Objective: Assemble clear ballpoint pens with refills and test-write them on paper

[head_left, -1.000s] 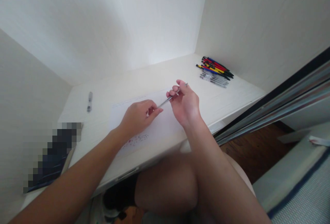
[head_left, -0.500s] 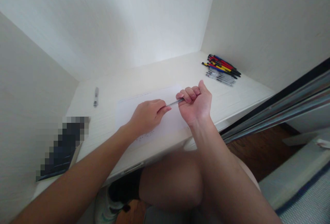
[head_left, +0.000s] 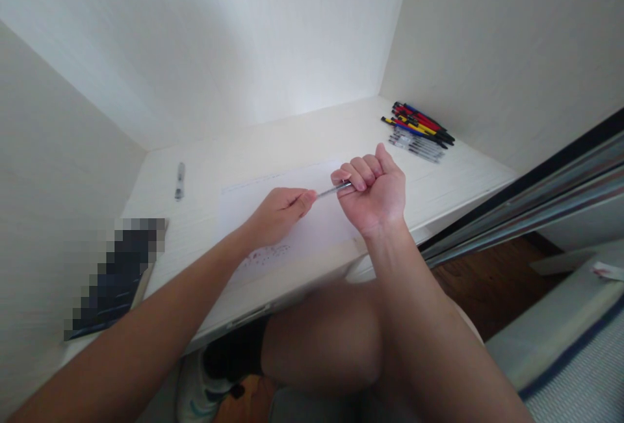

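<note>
My right hand (head_left: 374, 190) is a fist wrapped round a slim clear pen (head_left: 333, 189), most of which is hidden inside the fingers. My left hand (head_left: 279, 212) pinches the pen's other end, its fingers closed on the tip. Both hands hover just above a white sheet of paper (head_left: 273, 215) lying on the white desk (head_left: 205, 228). Small scribbled marks (head_left: 266, 254) show on the sheet's near edge.
A heap of red, blue, yellow and black pens (head_left: 419, 125) with several clear ones lies at the desk's back right. A single pen (head_left: 180, 180) rests at the back left. A blurred dark object (head_left: 117, 280) sits at the front left. White walls enclose the desk; my knee is below.
My right hand went from loosely fingering the pen to a closed fist round it. The left hand kept its pinch on the other end. The view shifted slightly.
</note>
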A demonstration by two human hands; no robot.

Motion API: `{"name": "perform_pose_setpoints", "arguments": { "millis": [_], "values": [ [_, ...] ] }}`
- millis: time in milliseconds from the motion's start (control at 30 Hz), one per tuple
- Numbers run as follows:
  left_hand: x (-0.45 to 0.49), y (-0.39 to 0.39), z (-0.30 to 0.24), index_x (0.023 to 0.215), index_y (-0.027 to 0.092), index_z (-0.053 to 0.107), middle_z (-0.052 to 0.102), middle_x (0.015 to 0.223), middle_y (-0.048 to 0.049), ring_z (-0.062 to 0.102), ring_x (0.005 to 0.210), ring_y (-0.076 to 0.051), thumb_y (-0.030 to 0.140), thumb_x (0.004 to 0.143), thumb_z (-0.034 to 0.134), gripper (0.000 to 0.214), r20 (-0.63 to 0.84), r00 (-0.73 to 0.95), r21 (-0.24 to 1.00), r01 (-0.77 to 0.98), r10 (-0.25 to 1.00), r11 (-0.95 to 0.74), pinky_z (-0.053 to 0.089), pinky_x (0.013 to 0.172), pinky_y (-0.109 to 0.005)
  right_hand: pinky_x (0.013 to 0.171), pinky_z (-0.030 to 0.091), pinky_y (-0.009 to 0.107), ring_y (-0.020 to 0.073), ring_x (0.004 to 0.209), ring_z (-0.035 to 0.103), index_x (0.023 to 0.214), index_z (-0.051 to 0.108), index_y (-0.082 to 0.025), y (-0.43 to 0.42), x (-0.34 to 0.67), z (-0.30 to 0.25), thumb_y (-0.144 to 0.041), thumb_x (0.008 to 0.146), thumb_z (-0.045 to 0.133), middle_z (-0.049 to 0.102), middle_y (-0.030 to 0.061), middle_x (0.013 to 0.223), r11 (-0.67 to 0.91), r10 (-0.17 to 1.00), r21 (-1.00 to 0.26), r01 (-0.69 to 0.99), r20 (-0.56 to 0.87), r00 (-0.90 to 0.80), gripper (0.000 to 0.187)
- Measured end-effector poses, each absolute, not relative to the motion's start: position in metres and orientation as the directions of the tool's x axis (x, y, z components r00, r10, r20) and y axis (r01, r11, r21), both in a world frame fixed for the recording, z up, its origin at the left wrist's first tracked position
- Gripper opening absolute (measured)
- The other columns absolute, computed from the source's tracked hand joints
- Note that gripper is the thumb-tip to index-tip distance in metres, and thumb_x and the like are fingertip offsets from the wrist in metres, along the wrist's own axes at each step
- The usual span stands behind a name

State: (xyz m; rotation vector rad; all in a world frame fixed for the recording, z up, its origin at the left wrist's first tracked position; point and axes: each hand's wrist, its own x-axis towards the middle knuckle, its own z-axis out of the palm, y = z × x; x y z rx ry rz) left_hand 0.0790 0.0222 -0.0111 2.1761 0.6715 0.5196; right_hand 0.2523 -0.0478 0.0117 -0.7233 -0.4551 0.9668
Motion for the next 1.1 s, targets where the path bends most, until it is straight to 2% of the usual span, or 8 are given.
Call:
{"name": "perform_pose_setpoints", "arguments": {
  "millis": [133, 267, 400, 500, 633, 733, 867, 1100],
  "values": [
    [0.08, 0.021, -0.008, 0.059, 0.022, 0.043, 0.042, 0.051, 0.0024, 0.036, 0.048, -0.012, 0.057, 0.104, 0.04, 0.058, 0.076, 0.76, 0.854, 0.285, 0.646, -0.436, 0.032, 0.048, -0.027, 0.062, 0.052, 0.031, 0.0127, 0.052, 0.035, 0.061, 0.02, -0.023, -0.047, 0.253, 0.012, -0.069, 0.096, 0.058, 0.025, -0.0049, 0.055, 0.347, 0.857, -0.782, -0.517, 0.041, 0.514, 0.069],
    [0.08, 0.026, -0.011, 0.068, 0.02, 0.06, 0.05, 0.053, 0.0022, 0.045, 0.05, -0.013, 0.052, 0.102, 0.048, 0.049, 0.22, 0.674, 0.791, 0.299, 0.705, -0.533, 0.035, 0.05, -0.027, 0.062, 0.051, 0.028, 0.0136, 0.061, 0.052, 0.066, 0.041, -0.023, -0.043, 0.254, 0.007, -0.064, 0.094, 0.06, 0.048, -0.0014, 0.066, 0.264, 0.837, -0.84, -0.474, -0.045, 0.545, 0.053],
    [0.076, 0.031, -0.015, 0.082, 0.019, 0.072, 0.067, 0.07, -0.0011, 0.056, 0.063, -0.015, 0.047, 0.099, 0.06, 0.035, 0.434, 0.579, 0.64, 0.34, 0.69, -0.689, 0.042, 0.062, -0.028, 0.048, 0.04, 0.024, 0.0106, 0.052, 0.045, 0.073, 0.054, -0.022, -0.043, 0.256, 0.0, -0.046, 0.092, 0.067, 0.05, -0.0023, 0.064, 0.101, 0.823, -0.874, -0.475, -0.194, 0.533, 0.033],
    [0.073, 0.033, -0.017, 0.091, 0.021, 0.076, 0.072, 0.08, -0.0028, 0.06, 0.069, -0.016, 0.048, 0.098, 0.064, 0.03, 0.54, 0.563, 0.525, 0.355, 0.626, -0.773, 0.046, 0.069, -0.03, 0.041, 0.033, 0.023, 0.008, 0.044, 0.036, 0.073, 0.056, -0.02, -0.045, 0.256, -0.001, -0.035, 0.088, 0.071, 0.046, -0.0054, 0.057, 0.05, 0.842, -0.905, -0.423, -0.19, 0.505, 0.026],
    [0.073, 0.033, -0.018, 0.1, 0.022, 0.078, 0.071, 0.083, -0.0028, 0.059, 0.069, -0.015, 0.048, 0.099, 0.066, 0.028, 0.587, 0.578, 0.461, 0.338, 0.567, -0.821, 0.047, 0.071, -0.03, 0.042, 0.041, 0.02, 0.0072, 0.047, 0.047, 0.074, 0.059, -0.018, -0.049, 0.258, 0.001, -0.027, 0.083, 0.079, 0.055, -0.0034, 0.061, 0.089, 0.846, -0.915, -0.393, -0.139, 0.516, 0.024],
    [0.073, 0.032, -0.019, 0.09, 0.021, 0.075, 0.068, 0.078, -0.0024, 0.057, 0.068, -0.015, 0.047, 0.102, 0.06, 0.032, 0.58, 0.606, 0.449, 0.32, 0.545, -0.834, 0.045, 0.069, -0.03, 0.049, 0.05, 0.017, 0.0082, 0.056, 0.058, 0.075, 0.063, -0.016, -0.052, 0.26, 0.002, -0.025, 0.078, 0.087, 0.061, -0.0008, 0.067, 0.099, 0.849, -0.902, -0.419, -0.143, 0.508, 0.026],
    [0.074, 0.03, -0.017, 0.074, 0.019, 0.068, 0.062, 0.066, -0.0012, 0.056, 0.063, -0.014, 0.046, 0.106, 0.051, 0.045, 0.56, 0.572, 0.526, 0.313, 0.599, -0.791, 0.041, 0.065, -0.03, 0.058, 0.056, 0.016, 0.0077, 0.061, 0.062, 0.079, 0.067, -0.015, -0.053, 0.261, 0.002, -0.022, 0.075, 0.09, 0.066, -0.0003, 0.071, 0.124, 0.86, -0.887, -0.445, -0.128, 0.494, 0.025],
    [0.077, 0.028, -0.013, 0.07, 0.019, 0.067, 0.054, 0.053, 0.0017, 0.047, 0.048, -0.011, 0.052, 0.105, 0.048, 0.052, 0.425, 0.505, 0.757, 0.257, 0.752, -0.6, 0.038, 0.051, -0.027, 0.075, 0.059, 0.017, 0.0089, 0.079, 0.071, 0.094, 0.066, -0.018, -0.053, 0.26, 0.002, -0.002, 0.073, 0.08, 0.074, 0.0004, 0.085, 0.184, 0.878, -0.807, -0.562, -0.123, 0.463, 0.03]
  ]
}}
